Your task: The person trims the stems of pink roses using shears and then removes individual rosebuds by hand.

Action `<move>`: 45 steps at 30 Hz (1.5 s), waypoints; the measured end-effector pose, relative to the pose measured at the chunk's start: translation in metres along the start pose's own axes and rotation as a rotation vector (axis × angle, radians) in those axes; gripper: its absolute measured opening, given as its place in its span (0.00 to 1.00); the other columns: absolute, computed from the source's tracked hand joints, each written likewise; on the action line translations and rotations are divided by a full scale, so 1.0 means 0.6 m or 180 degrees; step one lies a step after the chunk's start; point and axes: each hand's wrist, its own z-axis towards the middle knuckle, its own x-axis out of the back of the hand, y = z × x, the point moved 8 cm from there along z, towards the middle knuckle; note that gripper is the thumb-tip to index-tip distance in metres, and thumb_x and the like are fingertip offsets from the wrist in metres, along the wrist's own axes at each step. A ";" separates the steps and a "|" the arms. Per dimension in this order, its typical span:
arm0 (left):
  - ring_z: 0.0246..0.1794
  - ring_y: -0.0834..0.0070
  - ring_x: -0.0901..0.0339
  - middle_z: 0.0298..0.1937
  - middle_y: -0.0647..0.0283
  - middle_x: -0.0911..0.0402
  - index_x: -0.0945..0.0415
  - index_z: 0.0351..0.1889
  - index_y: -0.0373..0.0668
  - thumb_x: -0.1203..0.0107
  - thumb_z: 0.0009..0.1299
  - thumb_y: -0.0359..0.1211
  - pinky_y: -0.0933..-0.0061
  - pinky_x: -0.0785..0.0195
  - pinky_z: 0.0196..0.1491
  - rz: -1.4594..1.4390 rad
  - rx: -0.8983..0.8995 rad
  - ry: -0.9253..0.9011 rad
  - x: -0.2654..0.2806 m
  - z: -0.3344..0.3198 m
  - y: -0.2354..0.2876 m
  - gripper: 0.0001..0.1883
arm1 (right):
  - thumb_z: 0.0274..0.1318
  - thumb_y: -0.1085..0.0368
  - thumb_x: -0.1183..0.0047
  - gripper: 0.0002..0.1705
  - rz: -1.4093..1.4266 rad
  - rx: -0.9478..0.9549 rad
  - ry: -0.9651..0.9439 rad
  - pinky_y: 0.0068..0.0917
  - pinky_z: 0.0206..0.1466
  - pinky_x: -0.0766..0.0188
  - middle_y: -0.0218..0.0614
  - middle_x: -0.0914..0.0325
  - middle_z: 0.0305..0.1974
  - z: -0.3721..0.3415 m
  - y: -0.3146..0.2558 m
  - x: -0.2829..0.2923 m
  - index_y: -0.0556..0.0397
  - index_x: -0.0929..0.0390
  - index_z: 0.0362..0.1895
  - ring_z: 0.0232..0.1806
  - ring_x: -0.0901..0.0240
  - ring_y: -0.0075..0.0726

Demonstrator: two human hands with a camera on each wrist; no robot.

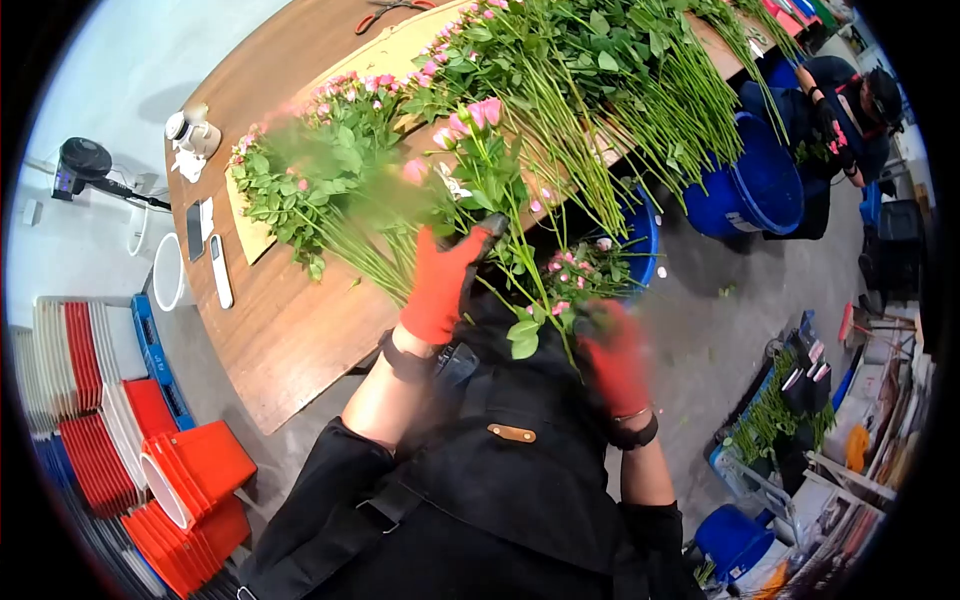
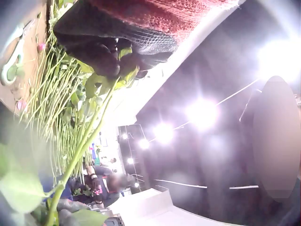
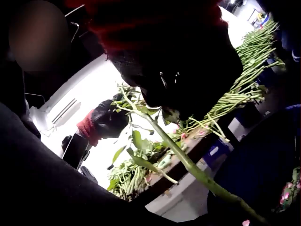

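My left hand, in a red and black work glove, pinches a pink spray rose by its leafy upper stem. The blooms rise above the fingers. Its green stem slants down toward my right hand, gloved alike and blurred. In the right wrist view the thick stem crosses close to the dark right fingertips, with side leaves still on it. I cannot tell whether the right fingers grip the stem.
Bundles of pink roses and long green stems cover the wooden table. Red-handled shears lie at the back. Blue buckets stand on the right, near another person. Stacked orange buckets stand at left.
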 end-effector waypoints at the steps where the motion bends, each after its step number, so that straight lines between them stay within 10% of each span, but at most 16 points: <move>1: 0.44 0.74 0.21 0.50 0.62 0.20 0.33 0.61 0.38 0.37 0.68 0.30 0.71 0.27 0.47 0.0104 -0.0009 -0.0060 -0.005 0.001 -0.001 0.25 | 0.41 0.79 0.37 0.32 0.0241 -0.0044 0.0162 0.31 0.57 0.29 0.37 0.21 0.50 0.008 -0.007 0.003 0.54 0.25 0.56 0.51 0.23 0.37; 3: 0.51 0.72 0.23 0.53 0.59 0.21 0.34 0.62 0.36 0.33 0.64 0.31 0.70 0.30 0.54 0.0125 -0.0086 -0.0196 -0.034 -0.021 0.026 0.30 | 0.45 0.75 0.35 0.41 0.0983 -0.0235 0.0050 0.32 0.57 0.29 0.42 0.23 0.56 0.036 -0.020 -0.017 0.53 0.34 0.67 0.55 0.25 0.38; 10: 0.39 0.75 0.20 0.39 0.64 0.16 0.20 0.46 0.33 0.35 0.64 0.31 0.72 0.28 0.45 0.0359 -0.1269 0.0380 -0.008 -0.003 0.094 0.15 | 0.51 0.63 0.34 0.23 -0.1007 -0.0149 -0.0744 0.39 0.45 0.28 0.49 0.21 0.40 0.052 -0.007 -0.113 0.55 0.26 0.50 0.42 0.23 0.55; 14: 0.40 0.77 0.20 0.42 0.63 0.15 0.20 0.50 0.34 0.37 0.65 0.28 0.74 0.27 0.46 0.0208 -0.0552 -0.0019 0.009 0.006 0.052 0.15 | 0.53 0.62 0.36 0.21 -0.1475 0.0928 -0.0304 0.42 0.42 0.30 0.47 0.21 0.40 0.020 0.012 -0.091 0.56 0.25 0.50 0.41 0.26 0.59; 19: 0.44 0.77 0.20 0.47 0.62 0.17 0.24 0.54 0.34 0.36 0.65 0.26 0.73 0.27 0.47 -0.0086 -0.0460 -0.0281 -0.033 -0.032 0.013 0.20 | 0.49 0.74 0.34 0.33 0.0875 -0.0081 0.0109 0.26 0.56 0.31 0.39 0.20 0.49 0.026 0.023 -0.077 0.59 0.29 0.62 0.50 0.25 0.28; 26: 0.44 0.76 0.20 0.48 0.62 0.17 0.25 0.55 0.34 0.36 0.66 0.28 0.73 0.26 0.48 -0.0162 0.0128 -0.0618 -0.038 -0.040 0.001 0.20 | 0.45 0.77 0.34 0.32 0.0626 0.0305 0.0044 0.27 0.54 0.29 0.39 0.20 0.48 0.047 -0.032 -0.095 0.62 0.27 0.58 0.48 0.24 0.31; 31: 0.43 0.75 0.20 0.45 0.60 0.18 0.30 0.58 0.32 0.36 0.65 0.27 0.73 0.25 0.47 0.0139 0.0098 0.0135 0.051 -0.025 0.022 0.24 | 0.57 0.70 0.52 0.32 0.1794 0.0190 -0.0588 0.30 0.61 0.31 0.38 0.27 0.60 0.098 -0.009 -0.128 0.57 0.35 0.69 0.61 0.29 0.37; 40: 0.46 0.75 0.21 0.48 0.62 0.18 0.29 0.59 0.36 0.37 0.66 0.28 0.73 0.28 0.52 0.0118 -0.0482 -0.0035 0.130 -0.014 0.022 0.23 | 0.46 0.61 0.35 0.24 -0.2404 0.1234 -0.0255 0.42 0.44 0.25 0.45 0.23 0.45 0.250 -0.018 -0.247 0.50 0.23 0.50 0.44 0.24 0.57; 45: 0.48 0.73 0.22 0.50 0.58 0.20 0.31 0.60 0.34 0.35 0.66 0.30 0.72 0.28 0.53 0.0008 -0.0055 0.0347 0.134 -0.023 -0.005 0.25 | 0.49 0.50 0.38 0.21 -0.3783 0.1039 -0.0322 0.42 0.31 0.25 0.41 0.21 0.33 0.267 0.037 -0.324 0.51 0.25 0.40 0.30 0.19 0.46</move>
